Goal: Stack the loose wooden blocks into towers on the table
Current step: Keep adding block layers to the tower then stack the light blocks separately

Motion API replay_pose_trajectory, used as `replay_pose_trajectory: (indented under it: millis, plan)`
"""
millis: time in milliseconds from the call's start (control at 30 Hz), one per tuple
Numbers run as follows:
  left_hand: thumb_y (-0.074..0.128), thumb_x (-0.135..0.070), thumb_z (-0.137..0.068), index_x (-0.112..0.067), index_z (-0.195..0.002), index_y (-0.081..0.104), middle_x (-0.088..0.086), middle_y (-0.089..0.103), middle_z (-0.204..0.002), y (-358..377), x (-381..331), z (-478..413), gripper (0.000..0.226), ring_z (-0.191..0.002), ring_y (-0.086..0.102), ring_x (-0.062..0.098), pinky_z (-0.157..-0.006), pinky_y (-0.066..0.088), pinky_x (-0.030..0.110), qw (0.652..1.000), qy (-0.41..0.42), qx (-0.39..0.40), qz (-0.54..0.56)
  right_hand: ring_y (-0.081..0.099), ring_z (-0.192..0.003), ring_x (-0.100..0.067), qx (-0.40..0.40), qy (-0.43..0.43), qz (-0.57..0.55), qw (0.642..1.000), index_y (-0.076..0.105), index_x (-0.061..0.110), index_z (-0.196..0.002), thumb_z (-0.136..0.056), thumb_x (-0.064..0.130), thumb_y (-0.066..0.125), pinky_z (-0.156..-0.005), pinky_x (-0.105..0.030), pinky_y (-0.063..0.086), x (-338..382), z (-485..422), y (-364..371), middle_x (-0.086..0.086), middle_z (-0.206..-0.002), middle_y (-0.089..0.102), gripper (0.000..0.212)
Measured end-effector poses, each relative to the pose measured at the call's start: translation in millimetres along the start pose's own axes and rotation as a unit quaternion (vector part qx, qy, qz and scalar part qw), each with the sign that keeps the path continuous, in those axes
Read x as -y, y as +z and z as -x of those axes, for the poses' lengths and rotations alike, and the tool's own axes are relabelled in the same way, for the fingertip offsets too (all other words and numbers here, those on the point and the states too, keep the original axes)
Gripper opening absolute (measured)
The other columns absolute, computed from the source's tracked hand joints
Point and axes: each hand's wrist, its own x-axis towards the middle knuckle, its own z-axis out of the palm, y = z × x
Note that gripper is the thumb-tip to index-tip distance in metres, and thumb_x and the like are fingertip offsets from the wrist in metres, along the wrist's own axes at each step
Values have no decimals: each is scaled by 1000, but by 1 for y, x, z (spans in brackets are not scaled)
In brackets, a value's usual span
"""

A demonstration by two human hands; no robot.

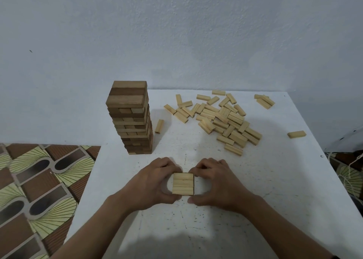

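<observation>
- White desk point(275, 180) carries a tall tower point(129, 117).
- Nearer than the tower, left hand point(155, 182) and right hand point(218, 182) curl around a block stack point(183, 183), gripping its sides.

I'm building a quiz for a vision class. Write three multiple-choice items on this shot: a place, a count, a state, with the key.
1. Where is the tall tower relative to the loose pile? A) left of it B) right of it C) atop it
2. How many blocks show in the small set's top layer? A) one B) three C) six
3. What are the left hand and right hand doing? A) lying flat, away from blocks B) lifting the tower C) holding the small set from either side

1 A: the tower stands left, the pile right.
2 B: two seams split the top into three.
3 C: both hands curl round the set's sides.
</observation>
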Motion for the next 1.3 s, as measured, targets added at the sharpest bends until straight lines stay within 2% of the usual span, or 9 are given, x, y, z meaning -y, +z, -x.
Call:
replay_pose_trajectory:
  millis: [133, 233, 367, 500, 700, 833, 1000, 1167, 1300]
  plan:
    - [71, -70, -75, -37, -136, 51, -26, 44, -124, -2, 0, 2, 72, -120, 41, 4, -93, 46, 20, 999, -17, 22, 17, 47, -99, 1, 5, 25, -84, 996, 57, 30, -137, -69, 72, 73, -85, -19, 43, -3, 1, -14, 23, -112, 52, 81]
    - [69, -72, -79, -39, -140, 48, -28, 46, -125, -2, 0, 6, 73, -121, 45, 2, -92, 48, 19, 994, -49, 9, 97, 56, -94, -3, -81, 21, -139, 987, 66, 23, -126, -85, 57, 67, -76, -13, 44, -11, -12, -22, 18, -101, 59, 53]
    - [55, -60, -95, -35, -131, 59, -24, 57, -117, -1, -5, 5, 45, -110, 56, 6, -80, 51, 17, 984, -70, -82, 138, 56, -106, -6, -178, -45, -57, 981, 69, 14, -121, -100, 31, 55, -94, -25, 45, -5, -61, -27, 7, -110, 64, 30]
    - [54, -45, -102, -28, -111, 67, -18, 64, -104, -2, -11, 4, 23, -96, 62, 12, -74, 52, 24, 982, -54, -135, 123, 48, -129, -20, -134, -88, 54, 986, 59, 14, -135, -102, 23, 49, -107, -41, 39, 4, -123, -20, -1, -136, 59, 36]
    - [58, -31, -102, -27, -103, 68, -23, 61, -94, -2, -10, 5, 11, -89, 59, 6, -71, 44, 14, 981, -72, -161, 78, 26, -147, -23, -52, -90, 191, 976, 47, 24, -143, -102, 21, 42, -101, -49, 31, 2, -160, 0, 7, -158, 37, 42]
    - [56, -38, -101, -28, -101, 67, -18, 62, -90, 0, -2, 9, 15, -84, 58, 8, -69, 49, 24, 981, -75, -173, 53, 33, -144, -25, -77, -82, 199, 973, 52, 25, -138, -99, 21, 47, -98, -53, 29, -3, -153, 6, 8, -153, 44, 40]
    - [57, -37, -100, -27, -98, 68, -20, 61, -88, 1, 0, 10, 14, -83, 59, 10, -69, 46, 17, 980, -66, -180, 50, 40, -140, -24, -107, -57, 226, 967, 59, 25, -130, -96, 21, 51, -93, -52, 32, -9, -132, 2, 8, -146, 52, 36]
    - [53, -37, -101, -30, -104, 66, -23, 61, -97, 4, -9, -1, 15, -93, 60, 7, -75, 45, 14, 980, -56, -174, 75, 42, -136, -21, -123, -17, 243, 962, 64, 27, -123, -93, 25, 50, -94, -52, 29, -27, -102, -8, 10, -137, 58, 33]
    - [49, -29, -102, -29, -122, 60, -18, 58, -115, 5, -20, -28, 23, -111, 54, 2, -91, 43, 15, 972, -76, -199, 101, 44, -131, -19, -144, 1, 232, 962, 70, 30, -111, -89, 26, 53, -95, -48, 27, -39, -75, -15, 11, -126, 64, 28]
